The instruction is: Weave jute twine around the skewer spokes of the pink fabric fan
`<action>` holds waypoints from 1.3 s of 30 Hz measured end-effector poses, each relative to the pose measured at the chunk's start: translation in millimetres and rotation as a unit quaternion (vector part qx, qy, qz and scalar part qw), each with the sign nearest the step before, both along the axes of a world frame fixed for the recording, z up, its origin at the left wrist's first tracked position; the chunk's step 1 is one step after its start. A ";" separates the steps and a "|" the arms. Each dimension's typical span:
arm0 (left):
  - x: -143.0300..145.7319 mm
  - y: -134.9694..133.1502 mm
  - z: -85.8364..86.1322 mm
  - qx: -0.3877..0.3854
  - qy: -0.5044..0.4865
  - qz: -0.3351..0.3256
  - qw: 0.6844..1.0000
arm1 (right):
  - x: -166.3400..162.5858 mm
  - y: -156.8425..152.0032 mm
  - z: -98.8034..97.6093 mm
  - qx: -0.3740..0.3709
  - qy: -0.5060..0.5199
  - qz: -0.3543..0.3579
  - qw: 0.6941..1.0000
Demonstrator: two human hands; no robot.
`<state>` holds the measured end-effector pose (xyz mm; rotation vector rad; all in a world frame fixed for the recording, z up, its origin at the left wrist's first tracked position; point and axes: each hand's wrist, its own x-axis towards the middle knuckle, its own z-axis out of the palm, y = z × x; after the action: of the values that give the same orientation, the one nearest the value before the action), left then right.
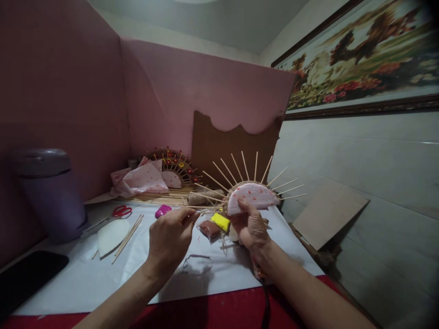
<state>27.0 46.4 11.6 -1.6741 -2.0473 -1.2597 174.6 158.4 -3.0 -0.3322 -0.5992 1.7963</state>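
Many sticks (244, 165) fanned round spotted pad (255, 197), pad gripped by right hand (252, 228). Thin bit (202, 211), unclear what, pinched by left hand (171, 233). Yellow pack (221, 222) laid on counter (130, 283).

Framed picture (363, 59) on the wall (387, 155); purple tumbler (53, 205) near, probably, a black phone (34, 278).

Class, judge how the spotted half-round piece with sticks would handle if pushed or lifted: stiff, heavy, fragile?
The half-round piece is probably stiff, since it shows no sag in the right hand. It seems fairly light, being gripped near one end. Its sticks would likely snag or snap if pushed, as they are thin and jut out bare.
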 end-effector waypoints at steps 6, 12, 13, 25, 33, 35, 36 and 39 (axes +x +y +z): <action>-9.1 3.8 1.4 0.013 -0.095 -0.031 0.995 | 10.3 12.5 2.7 0.014 0.009 0.004 1.000; -13.2 8.6 0.5 0.034 -0.182 -0.090 0.979 | 11.3 12.7 3.4 0.021 0.005 0.013 1.000; -14.0 9.9 0.0 0.035 -0.204 -0.104 0.973 | 11.2 12.3 3.7 0.023 0.006 0.013 1.000; -21.7 19.7 -2.1 -0.185 -0.555 -0.247 0.773 | 11.9 3.7 10.7 0.005 -0.002 0.033 0.999; -15.1 24.7 -13.7 -0.214 -0.492 -0.222 0.814 | 11.0 0.3 12.3 0.001 0.013 0.048 0.999; -12.6 25.0 -15.9 -0.209 -0.470 -0.226 0.827 | 10.8 0.2 11.1 0.008 0.016 0.059 0.998; -10.9 24.9 -17.3 -0.200 -0.454 -0.229 0.838 | 10.6 -0.1 10.5 0.011 0.017 0.063 0.998; -4.9 24.4 -23.1 -0.172 -0.404 -0.242 0.865 | 9.5 -1.6 8.8 0.007 0.016 0.067 0.998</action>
<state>22.1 70.8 -11.4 -2.1647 -2.4836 -2.1672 184.1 156.8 5.8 -0.2586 -0.6229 1.9219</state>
